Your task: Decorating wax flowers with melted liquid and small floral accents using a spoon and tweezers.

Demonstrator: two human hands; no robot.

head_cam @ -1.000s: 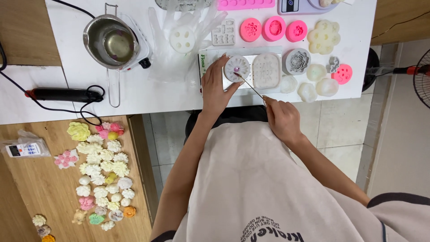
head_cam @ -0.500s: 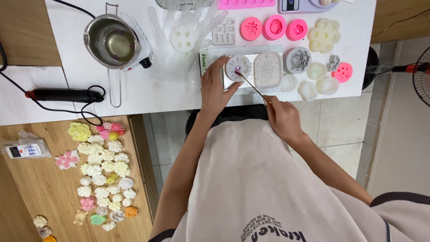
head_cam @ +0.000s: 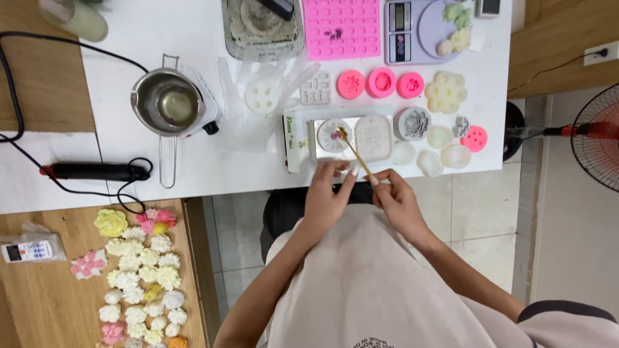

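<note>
My right hand (head_cam: 398,201) pinches the lower end of a thin wooden stick (head_cam: 356,153). The stick slants up and left, and its tip rests in a round white mould (head_cam: 333,137) with a pink spot in it. That mould lies on a small tray (head_cam: 312,143) next to an oval white mould (head_cam: 374,137), near the front edge of the white table (head_cam: 206,164). My left hand (head_cam: 327,196) sits at the table's edge just below the round mould, fingers loosely curled, with fingertips close to the stick and nothing held.
A steel pot (head_cam: 169,103) on a small hotplate stands at the left, with a black corded tool (head_cam: 90,171) in front. Pink moulds (head_cam: 380,82), a pink mould sheet (head_cam: 342,26) and a scale (head_cam: 419,29) lie behind. Wax flowers (head_cam: 138,270) cover the low wooden surface; a fan (head_cam: 599,135) stands right.
My left hand has drawn back from the round mould to the table's edge. My right hand still holds the stick, its tip now in the mould. The view has come closer.
</note>
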